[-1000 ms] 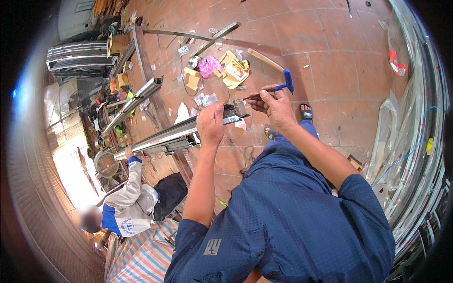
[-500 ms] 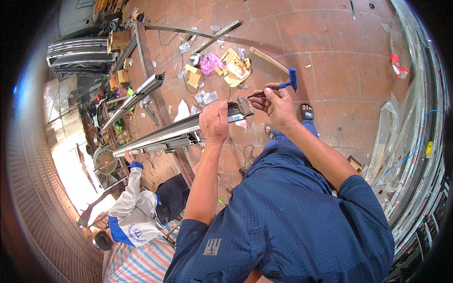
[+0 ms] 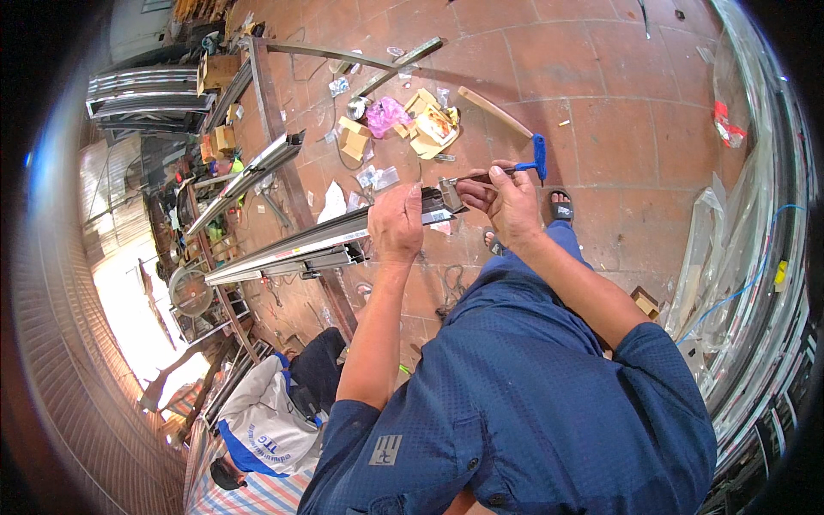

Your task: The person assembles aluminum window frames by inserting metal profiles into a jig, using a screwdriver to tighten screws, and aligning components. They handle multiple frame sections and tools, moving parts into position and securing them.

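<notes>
metal profile [image 3: 313, 233], long and narrow, extends from the far left up to the person's two hands, crossing above a metal frame [image 3: 267, 90]; whether it bears on that frame cannot be determined. the left hand [image 3: 396, 221] is closed over the profile near its close end, fingers wrapped around the upper side, thumb raised. a small metal end piece [image 3: 449, 194] is seen at that end, just beyond the left hand. the right hand [image 3: 513, 204] grips a blue-handled tool [image 3: 539, 156], its fingers pinching the dark shaft; the blue handle projects past the hand and the shaft is directed at the end piece. contact between tip and end piece cannot be confirmed.

on the tiled floor [image 3: 618, 129]: a wooden handle [image 3: 493, 112], one end beside the blue handle in view; a pink plastic bag [image 3: 388, 116]; an opened cardboard box [image 3: 353, 137] near it. a second profile [image 3: 249, 182] lies to the left, apart from the held one. a fan [image 3: 190, 292] stands at far left. a co-worker [image 3: 273, 421] in grey and blue bends forward at lower left.
</notes>
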A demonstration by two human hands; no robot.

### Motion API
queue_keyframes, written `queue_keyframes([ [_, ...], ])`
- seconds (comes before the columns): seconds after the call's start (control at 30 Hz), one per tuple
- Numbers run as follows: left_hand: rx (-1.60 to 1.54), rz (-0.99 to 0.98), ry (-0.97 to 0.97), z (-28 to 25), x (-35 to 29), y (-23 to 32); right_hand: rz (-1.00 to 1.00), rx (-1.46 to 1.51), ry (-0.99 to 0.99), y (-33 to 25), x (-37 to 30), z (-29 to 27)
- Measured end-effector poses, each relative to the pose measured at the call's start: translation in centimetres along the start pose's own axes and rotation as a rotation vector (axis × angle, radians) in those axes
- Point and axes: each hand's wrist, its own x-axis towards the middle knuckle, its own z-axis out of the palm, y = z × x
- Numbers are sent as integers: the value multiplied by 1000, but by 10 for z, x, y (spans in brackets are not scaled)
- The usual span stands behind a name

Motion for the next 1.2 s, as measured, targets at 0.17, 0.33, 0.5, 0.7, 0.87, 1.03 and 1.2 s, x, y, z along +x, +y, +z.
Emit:
queue_keyframes([
  [0.17,7,17,6,0,0,1,33,37,60,0,0,1],
  [0.33,30,16,6,-2,0,4,-89,-134,-54,0,2,2],
  [0.5,21,-26,-14,0,-1,0,-146,-226,-101,0,1,3],
  [0.7,10,-5,5,2,0,-4,-144,-211,-89,3,1,3],
  [0.87,16,-18,7,2,-1,-5,-138,-246,-80,0,3,6],
  [1.03,30,-21,-14,0,0,-3,-127,-401,-21,2,6,4],
  [1.2,28,-2,11,-2,0,2,-184,-397,-54,-1,-3,18],
])
